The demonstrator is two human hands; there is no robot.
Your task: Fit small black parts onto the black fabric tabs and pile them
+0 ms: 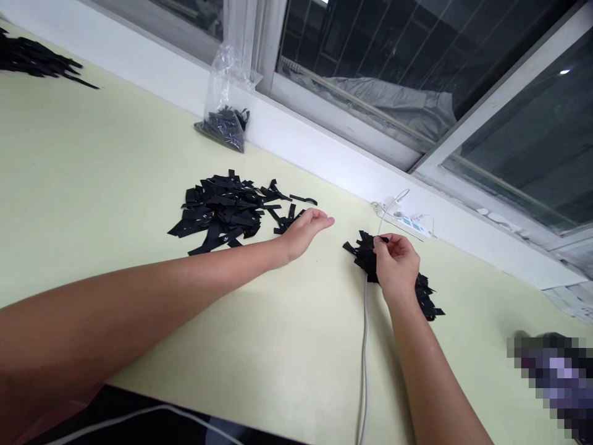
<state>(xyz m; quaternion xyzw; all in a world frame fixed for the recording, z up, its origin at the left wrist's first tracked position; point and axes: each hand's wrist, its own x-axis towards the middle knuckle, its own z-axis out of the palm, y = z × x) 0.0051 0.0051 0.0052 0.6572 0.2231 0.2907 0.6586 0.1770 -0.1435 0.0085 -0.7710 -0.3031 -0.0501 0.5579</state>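
My right hand point(397, 262) pinches a small black strip point(382, 240) between thumb and fingers, above a pile of black strips point(367, 259) on the pale green table point(278, 346). That pile runs on behind my wrist to the lower right. My left hand point(306, 233) is over the table, thumb and fingers apart at the tips, with nothing seen between them. Just left of it lies a larger loose heap of black strips point(222, 207), some with small white marks. Part of this heap's right edge is hidden by my left hand.
A clear plastic bag point(225, 123) with black pieces leans at the wall. A white power strip point(404, 221) lies along the wall. A white cable point(365, 358) crosses the table beside my right arm. More black strips point(37, 59) lie far left; a blurred object point(556, 377) sits right.
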